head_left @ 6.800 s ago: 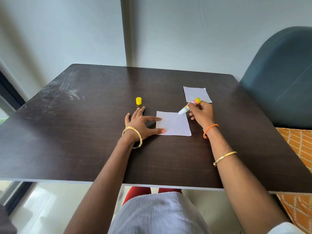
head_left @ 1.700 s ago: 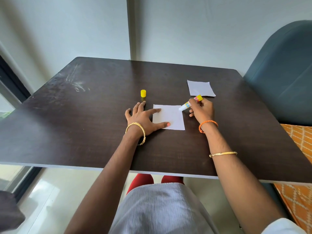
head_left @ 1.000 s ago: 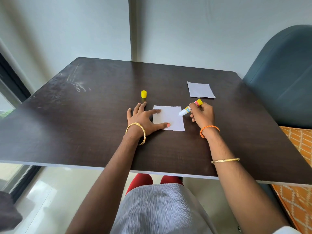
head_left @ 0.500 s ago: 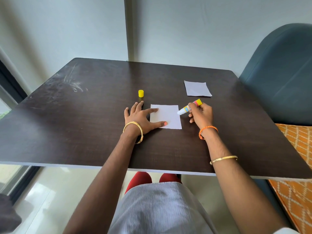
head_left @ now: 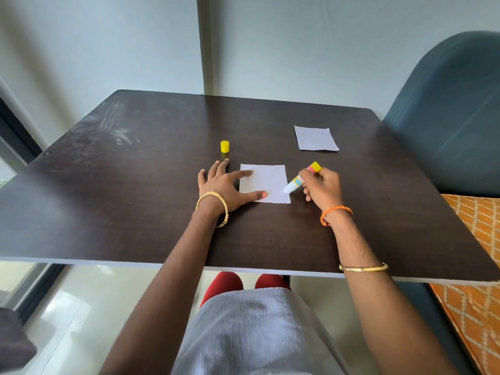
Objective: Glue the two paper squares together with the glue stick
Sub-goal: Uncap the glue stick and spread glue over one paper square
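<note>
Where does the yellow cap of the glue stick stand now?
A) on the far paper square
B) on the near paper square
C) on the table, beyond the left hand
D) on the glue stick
C: the yellow cap stands upright on the bare table, just beyond the left hand.

A single view is given, taken from a wide-angle camera worn on the head. The dark table [head_left: 113, 201] is looked at from above its near edge, forward and steeply down, so that the whole tabletop is taken in along with the wall behind it. The table is seen from close by: both forearms are shown reaching over its near edge, and the lap is seen beneath that edge. No second view is provided, so nothing is shared.
</note>
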